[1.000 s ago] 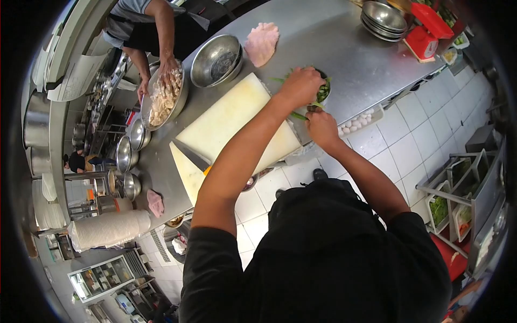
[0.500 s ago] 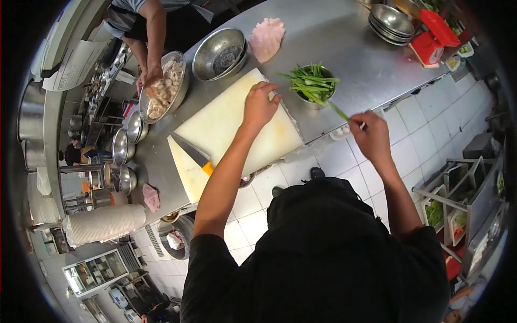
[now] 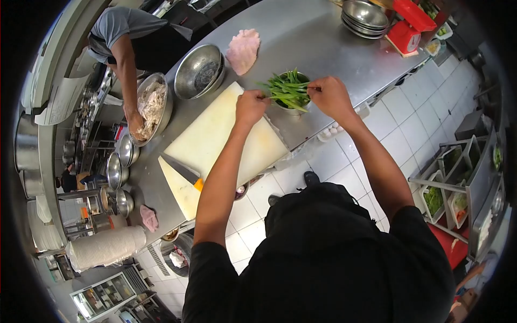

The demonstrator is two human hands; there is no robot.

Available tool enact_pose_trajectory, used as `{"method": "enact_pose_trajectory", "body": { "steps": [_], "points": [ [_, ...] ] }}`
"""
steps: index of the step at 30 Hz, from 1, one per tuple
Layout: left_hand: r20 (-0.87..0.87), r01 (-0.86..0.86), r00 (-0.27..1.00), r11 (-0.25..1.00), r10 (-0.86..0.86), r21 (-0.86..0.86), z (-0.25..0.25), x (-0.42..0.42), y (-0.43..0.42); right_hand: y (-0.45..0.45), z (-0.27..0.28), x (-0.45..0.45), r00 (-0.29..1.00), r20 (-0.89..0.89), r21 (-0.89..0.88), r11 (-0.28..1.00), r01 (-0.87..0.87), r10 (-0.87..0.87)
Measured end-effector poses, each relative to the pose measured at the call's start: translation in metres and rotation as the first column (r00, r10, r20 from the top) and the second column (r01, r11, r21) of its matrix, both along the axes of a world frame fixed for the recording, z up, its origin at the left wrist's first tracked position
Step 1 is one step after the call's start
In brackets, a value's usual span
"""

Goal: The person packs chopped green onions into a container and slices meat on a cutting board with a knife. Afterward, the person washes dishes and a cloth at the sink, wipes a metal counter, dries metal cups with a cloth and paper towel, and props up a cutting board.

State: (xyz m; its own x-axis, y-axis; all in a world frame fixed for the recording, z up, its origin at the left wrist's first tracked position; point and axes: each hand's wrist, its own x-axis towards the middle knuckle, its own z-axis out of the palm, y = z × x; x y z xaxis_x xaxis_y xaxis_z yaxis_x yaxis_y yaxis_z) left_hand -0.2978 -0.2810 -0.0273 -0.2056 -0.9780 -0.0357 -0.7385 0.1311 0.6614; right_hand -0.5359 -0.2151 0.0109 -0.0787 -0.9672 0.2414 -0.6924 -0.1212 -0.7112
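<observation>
Long green stalks lie heaped in and across the top of a round metal container on the steel table. My left hand is closed at the left side of the heap, over the far corner of a white cutting board; what its fingertips pinch is too small to name. At the heap's right side my right hand pinches the ends of green stalks. A knife with an orange handle lies by the board, across a second pale board.
A co-worker's hand is in a bowl of pale meat. Nested metal bowls, a pink cloth, stacked bowls and a red scale stand or lie farther back. Eggs sit by the table's near edge.
My right hand has moved from beyond the container's near side back to the stalks. My left hand has come to the heap's left side, its fingers now closed. The whole view has shifted slightly.
</observation>
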Motion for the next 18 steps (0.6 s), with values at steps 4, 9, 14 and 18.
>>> {"method": "enact_pose_trajectory", "body": {
  "steps": [4,9,14,18],
  "points": [
    [-0.195,0.008,0.980,0.987,0.024,0.161,0.024,-0.004,0.000,0.011,-0.005,-0.006,0.983,0.163,0.075,0.995,0.071,-0.083],
    [-0.388,0.070,0.920,0.953,0.052,0.294,0.052,-0.031,0.001,0.009,-0.038,-0.010,0.859,0.465,0.215,0.968,0.126,-0.215],
    [-0.505,0.061,0.853,0.937,0.130,0.343,0.059,-0.053,0.001,0.014,-0.033,-0.001,0.679,0.644,0.433,0.900,0.057,-0.353],
    [-0.292,0.056,0.955,0.935,0.052,0.351,0.044,-0.060,-0.014,-0.001,-0.044,0.008,0.793,0.512,0.366,0.919,0.147,-0.331]
  ]
}}
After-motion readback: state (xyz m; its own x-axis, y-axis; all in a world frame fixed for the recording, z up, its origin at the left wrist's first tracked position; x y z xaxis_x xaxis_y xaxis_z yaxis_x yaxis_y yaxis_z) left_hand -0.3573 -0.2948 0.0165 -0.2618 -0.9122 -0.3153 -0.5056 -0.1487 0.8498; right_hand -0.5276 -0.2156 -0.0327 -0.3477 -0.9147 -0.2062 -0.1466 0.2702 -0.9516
